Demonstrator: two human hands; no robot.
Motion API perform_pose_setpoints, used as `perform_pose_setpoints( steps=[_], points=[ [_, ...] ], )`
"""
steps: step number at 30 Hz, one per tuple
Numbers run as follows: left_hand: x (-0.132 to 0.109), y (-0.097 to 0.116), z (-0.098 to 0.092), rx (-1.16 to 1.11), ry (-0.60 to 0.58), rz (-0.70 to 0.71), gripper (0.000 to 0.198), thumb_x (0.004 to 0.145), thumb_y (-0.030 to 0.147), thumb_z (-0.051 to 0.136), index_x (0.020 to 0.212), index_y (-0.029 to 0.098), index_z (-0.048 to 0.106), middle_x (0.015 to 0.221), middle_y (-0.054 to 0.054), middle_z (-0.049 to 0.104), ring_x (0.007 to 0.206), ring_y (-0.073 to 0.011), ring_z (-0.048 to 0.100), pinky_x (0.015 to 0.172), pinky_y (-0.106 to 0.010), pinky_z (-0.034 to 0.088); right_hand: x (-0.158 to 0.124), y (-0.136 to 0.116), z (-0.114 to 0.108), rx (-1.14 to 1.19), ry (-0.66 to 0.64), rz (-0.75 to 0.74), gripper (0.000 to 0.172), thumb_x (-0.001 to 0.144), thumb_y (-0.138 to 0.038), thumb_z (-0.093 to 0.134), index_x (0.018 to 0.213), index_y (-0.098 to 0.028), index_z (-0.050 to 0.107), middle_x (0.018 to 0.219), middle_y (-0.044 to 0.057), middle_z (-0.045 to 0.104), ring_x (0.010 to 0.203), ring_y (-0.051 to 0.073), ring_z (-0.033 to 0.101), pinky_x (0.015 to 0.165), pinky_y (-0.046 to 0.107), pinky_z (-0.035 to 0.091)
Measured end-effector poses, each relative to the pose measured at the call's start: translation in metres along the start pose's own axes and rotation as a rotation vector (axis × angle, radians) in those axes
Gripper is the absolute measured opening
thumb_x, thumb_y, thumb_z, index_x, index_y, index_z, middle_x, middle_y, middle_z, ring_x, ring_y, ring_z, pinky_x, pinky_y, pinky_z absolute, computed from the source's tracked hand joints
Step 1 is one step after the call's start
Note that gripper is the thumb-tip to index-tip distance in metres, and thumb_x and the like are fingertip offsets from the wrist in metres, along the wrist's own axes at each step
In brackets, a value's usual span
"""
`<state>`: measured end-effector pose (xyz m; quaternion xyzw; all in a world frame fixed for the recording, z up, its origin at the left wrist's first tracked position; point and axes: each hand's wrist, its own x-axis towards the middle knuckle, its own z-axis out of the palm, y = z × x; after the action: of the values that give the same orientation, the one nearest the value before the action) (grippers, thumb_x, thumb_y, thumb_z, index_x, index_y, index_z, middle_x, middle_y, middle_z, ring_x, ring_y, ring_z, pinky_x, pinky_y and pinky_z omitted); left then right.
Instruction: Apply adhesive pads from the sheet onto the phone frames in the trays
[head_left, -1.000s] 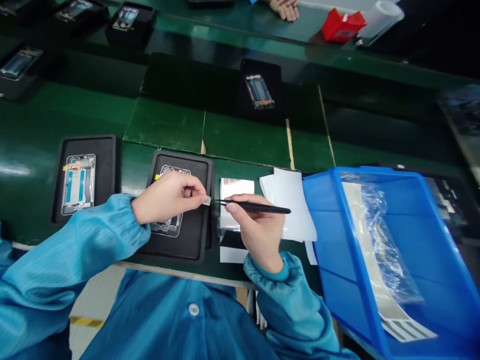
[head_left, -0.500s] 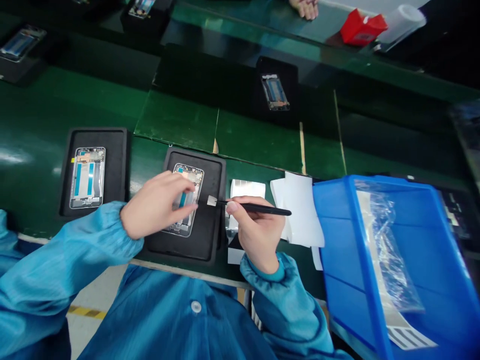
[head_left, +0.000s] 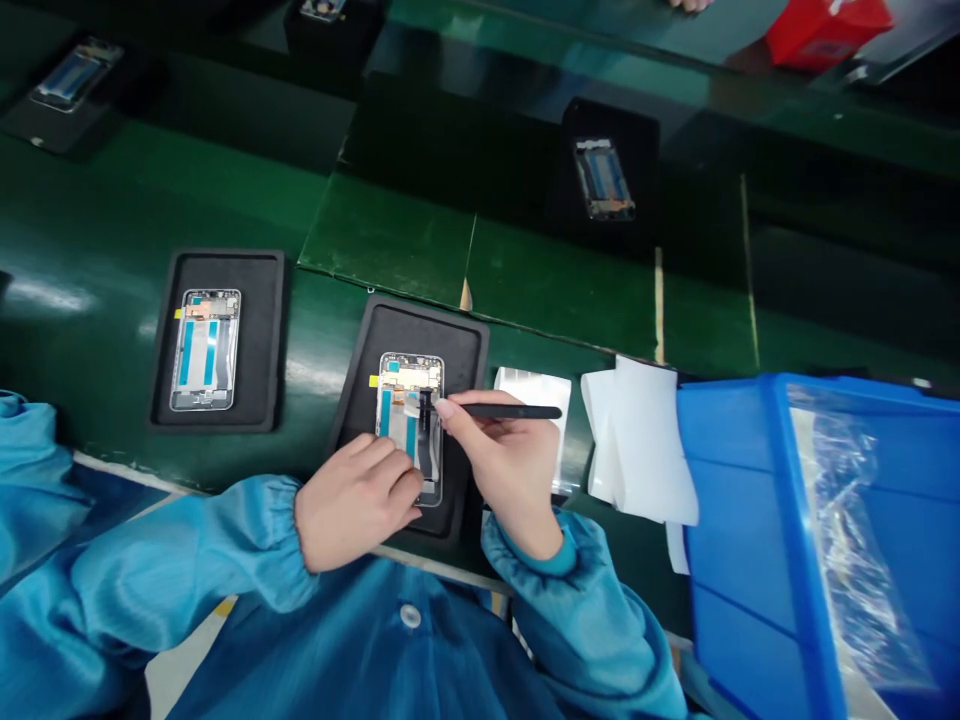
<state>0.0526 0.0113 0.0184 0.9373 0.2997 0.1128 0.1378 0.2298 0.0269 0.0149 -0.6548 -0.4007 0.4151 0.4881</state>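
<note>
An opened phone [head_left: 433, 378], with its circuit board and blue strips showing, lies in a black tray [head_left: 420, 318] in front of me. My left hand [head_left: 364, 500], its fingers curled, holds the phone by its lower left part and hides that corner. My right hand [head_left: 510, 455] pinches black tweezers [head_left: 517, 411] that point left, over the upper middle of the phone. A small pale piece [head_left: 412, 404] shows at the tweezer tips; whether it touches the phone I cannot tell.
Another opened phone [head_left: 206, 350] lies in a black tray [head_left: 274, 340] to the left. Right of me are white sheets [head_left: 649, 440] and a blue bin [head_left: 742, 520] holding clear plastic [head_left: 862, 540]. Across the green bench are another phone [head_left: 604, 180], a red box [head_left: 825, 35] and a person's hand [head_left: 690, 4].
My right hand has brought the tweezers and pale piece from beside the phone to over it. My left hand has lowered, curling its fingers at the phone's lower left. The view has shifted left.
</note>
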Motion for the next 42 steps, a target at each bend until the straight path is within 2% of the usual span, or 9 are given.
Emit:
perform_pose_setpoints(
  steps=[4,7,9,16,38,42],
  points=[
    [-0.005,-0.008,-0.004,-0.036,0.117,-0.125,0.022,0.092,0.035,0.064,0.098,0.015,0.068,0.090,-0.006,0.067,0.083,-0.0227,0.056,0.068,-0.038,0.044,0.001,0.002,0.009,-0.058,-0.040,-0.009,0.015,0.075,-0.033,0.083,0.079,-0.020,0.076,0.075,0.003,0.078,0.064,0.018,0.073,0.058,0.028,0.061],
    [-0.007,-0.018,-0.005,0.070,0.195,-0.254,0.021,0.094,0.030,0.060,0.104,0.013,0.068,0.095,-0.009,0.068,0.084,-0.0243,0.055,0.068,-0.039,0.043,0.002,0.005,0.012,-0.095,-0.049,-0.028,0.014,0.077,-0.034,0.082,0.080,-0.020,0.077,0.077,0.003,0.078,0.066,0.018,0.074,0.061,0.028,0.062],
    [-0.008,-0.023,-0.003,0.114,0.223,-0.292,0.022,0.093,0.028,0.060,0.106,0.012,0.069,0.095,-0.010,0.068,0.085,-0.0252,0.055,0.069,-0.039,0.043,0.002,0.006,0.013,-0.116,-0.046,-0.032,0.015,0.078,-0.034,0.082,0.080,-0.021,0.077,0.077,0.003,0.078,0.065,0.018,0.074,0.060,0.028,0.062],
    [-0.008,-0.024,0.003,0.121,0.254,-0.304,0.021,0.092,0.026,0.062,0.106,0.012,0.069,0.096,-0.010,0.069,0.085,-0.0248,0.055,0.070,-0.038,0.045,0.003,0.004,0.014,-0.114,-0.052,-0.012,0.015,0.077,-0.034,0.082,0.079,-0.020,0.077,0.076,0.003,0.078,0.064,0.019,0.073,0.059,0.028,0.062],
    [-0.008,-0.024,0.001,0.146,0.241,-0.297,0.021,0.093,0.026,0.061,0.107,0.013,0.069,0.096,-0.011,0.069,0.085,-0.0251,0.056,0.070,-0.038,0.044,0.005,0.013,0.013,-0.177,-0.059,-0.054,0.017,0.079,-0.037,0.080,0.081,-0.021,0.077,0.078,0.003,0.078,0.064,0.018,0.073,0.057,0.028,0.060],
    [-0.006,-0.024,-0.001,0.150,0.203,-0.306,0.029,0.094,0.030,0.058,0.115,0.013,0.069,0.100,-0.012,0.068,0.087,-0.0259,0.056,0.069,-0.039,0.043,0.005,0.015,0.012,-0.169,-0.068,-0.057,0.018,0.079,-0.039,0.080,0.081,-0.021,0.077,0.080,0.004,0.079,0.067,0.019,0.074,0.058,0.028,0.060]
  ],
)
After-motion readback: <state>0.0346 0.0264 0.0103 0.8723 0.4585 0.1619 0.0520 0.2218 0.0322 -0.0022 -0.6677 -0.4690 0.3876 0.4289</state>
